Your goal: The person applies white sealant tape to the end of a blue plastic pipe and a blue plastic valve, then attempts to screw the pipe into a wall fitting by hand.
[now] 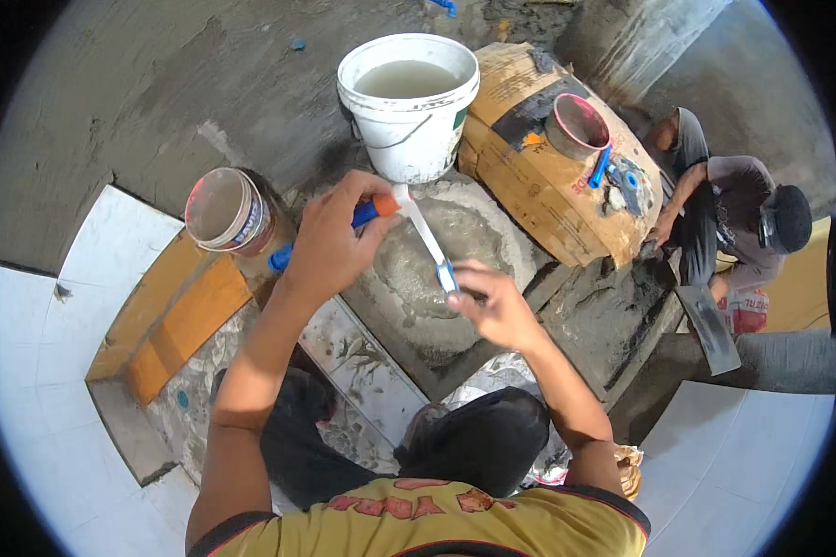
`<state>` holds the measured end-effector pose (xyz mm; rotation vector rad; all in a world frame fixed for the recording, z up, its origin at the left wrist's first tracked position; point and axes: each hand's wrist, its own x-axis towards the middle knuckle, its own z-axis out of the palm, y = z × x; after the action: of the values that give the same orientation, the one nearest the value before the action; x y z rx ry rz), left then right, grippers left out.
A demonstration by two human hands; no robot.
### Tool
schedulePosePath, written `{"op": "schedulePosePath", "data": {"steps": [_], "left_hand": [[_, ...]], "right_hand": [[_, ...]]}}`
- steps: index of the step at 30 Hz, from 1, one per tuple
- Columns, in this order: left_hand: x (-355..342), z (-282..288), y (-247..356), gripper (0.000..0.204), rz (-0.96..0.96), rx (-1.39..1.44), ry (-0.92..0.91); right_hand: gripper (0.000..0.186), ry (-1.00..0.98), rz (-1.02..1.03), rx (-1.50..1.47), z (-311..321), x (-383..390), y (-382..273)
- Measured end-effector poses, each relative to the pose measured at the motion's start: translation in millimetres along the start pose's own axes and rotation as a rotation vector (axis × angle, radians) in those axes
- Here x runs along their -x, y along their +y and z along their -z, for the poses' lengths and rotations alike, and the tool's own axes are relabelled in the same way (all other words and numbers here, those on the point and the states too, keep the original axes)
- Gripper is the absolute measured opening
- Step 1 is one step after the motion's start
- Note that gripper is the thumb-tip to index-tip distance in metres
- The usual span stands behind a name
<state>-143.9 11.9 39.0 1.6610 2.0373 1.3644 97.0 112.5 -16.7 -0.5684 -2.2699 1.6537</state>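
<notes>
Left hand closed around the blue-and-orange handle of a white-bladed tool, right hand pinching its blue tip, both over the grey mortar mound on the floor. Likely to slip from that fingertip grip and drop into the wet mix, or to knock the full white bucket just behind. Close by: open tin at left, cement sack with pink cup, another person crouching right.
</notes>
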Motion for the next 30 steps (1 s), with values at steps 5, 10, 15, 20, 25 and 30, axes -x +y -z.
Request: {"op": "schedulePosePath", "data": {"steps": [5, 10, 15, 20, 25, 30], "left_hand": [[5.7, -10.0, -9.5, 0.023, -0.042, -0.096, -0.142], [24.5, -38.3, 10.7, 0.017, -0.216, -0.103, -0.263], [22.9, -28.7, 9.8, 0.027, -0.195, 0.168, -0.111], [3.0, -8.1, -8.5, 0.029, -0.186, -0.02, 0.073], [17.3, -13.9, -13.7, 0.023, -0.127, -0.188, -0.016], [26.8, -38.9, 7.2, 0.02, -0.186, -0.107, -0.179]], "right_hand": [[0.025, 0.159, 0.513, 0.432, 8.7, 7.2, -89.4], [0.014, 0.309, 0.42, 0.043, 30.3, -71.4, -78.9], [0.025, 0.107, -0.1, -0.42, 39.0, -88.7, 36.0], [0.024, -0.034, 0.117, 0.129, 1.2, 9.8, 2.7], [0.025, 0.101, 0.481, 0.473, 0.3, 15.1, -96.5], [0.02, 0.252, 0.353, 0.051, 28.3, -58.6, -100.0]]}}
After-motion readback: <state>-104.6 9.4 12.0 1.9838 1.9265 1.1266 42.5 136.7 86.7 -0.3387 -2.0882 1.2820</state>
